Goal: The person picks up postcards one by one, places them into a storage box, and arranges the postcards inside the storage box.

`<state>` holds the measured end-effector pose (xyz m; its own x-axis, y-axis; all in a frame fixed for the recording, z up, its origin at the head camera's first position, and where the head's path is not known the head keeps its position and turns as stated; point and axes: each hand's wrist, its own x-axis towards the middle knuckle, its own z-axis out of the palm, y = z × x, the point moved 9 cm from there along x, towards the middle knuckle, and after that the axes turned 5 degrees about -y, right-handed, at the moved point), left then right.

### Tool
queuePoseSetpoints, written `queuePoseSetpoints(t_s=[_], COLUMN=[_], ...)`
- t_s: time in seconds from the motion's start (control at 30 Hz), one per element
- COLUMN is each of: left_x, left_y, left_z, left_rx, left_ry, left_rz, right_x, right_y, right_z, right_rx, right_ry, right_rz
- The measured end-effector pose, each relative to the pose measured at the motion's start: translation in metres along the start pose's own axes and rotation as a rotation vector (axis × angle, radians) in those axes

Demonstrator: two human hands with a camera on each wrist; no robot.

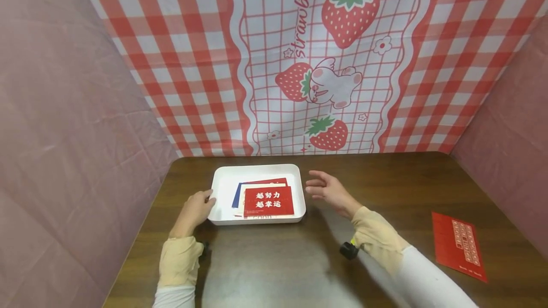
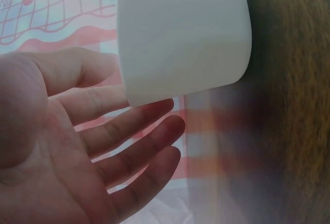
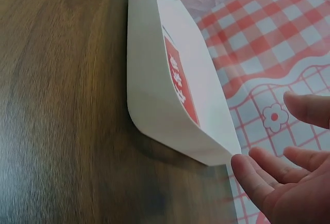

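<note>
A white tray (image 1: 258, 220) stands on the table with several cards in it. Topmost is a red card (image 1: 268, 201) with white Chinese characters; a cream card and a blue-edged one peek out beneath. My left hand (image 1: 194, 209) is at the tray's left side, its thumb and index finger (image 2: 93, 102) reaching the rim, the other fingers loosely extended. Their tips are partly hidden by the wall. Off the tray's right side hovers my right hand (image 1: 331, 193), fingers spread and holding nothing. In the right wrist view one fingertip (image 3: 242, 164) appears close to the tray's corner; contact is unclear.
Another red card (image 1: 460, 246) with a printed pattern lies on the wooden table (image 1: 274, 265) at the far right. A checked strawberry cloth (image 1: 205, 61) hangs behind the table, and pinkish cloth covers both sides.
</note>
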<state>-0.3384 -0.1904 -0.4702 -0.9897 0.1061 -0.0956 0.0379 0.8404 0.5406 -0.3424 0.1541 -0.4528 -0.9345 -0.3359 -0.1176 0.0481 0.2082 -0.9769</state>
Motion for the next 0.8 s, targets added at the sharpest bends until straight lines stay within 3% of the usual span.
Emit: queuePoseSetpoints(t_s=[0.2, 0.8], left_x=[0.001, 0.001], left_y=[0.0, 0.0], left_z=[0.0, 0.001], left_rx=[0.008, 0.0], left_ry=[-0.011, -0.017], left_rz=[-0.002, -0.005], right_x=[-0.005, -0.016], right_y=[0.0, -0.003], right_z=[-0.008, -0.042], right_rx=[-0.047, -0.218], right_ry=[-0.024, 0.058], right_rz=[0.002, -0.046])
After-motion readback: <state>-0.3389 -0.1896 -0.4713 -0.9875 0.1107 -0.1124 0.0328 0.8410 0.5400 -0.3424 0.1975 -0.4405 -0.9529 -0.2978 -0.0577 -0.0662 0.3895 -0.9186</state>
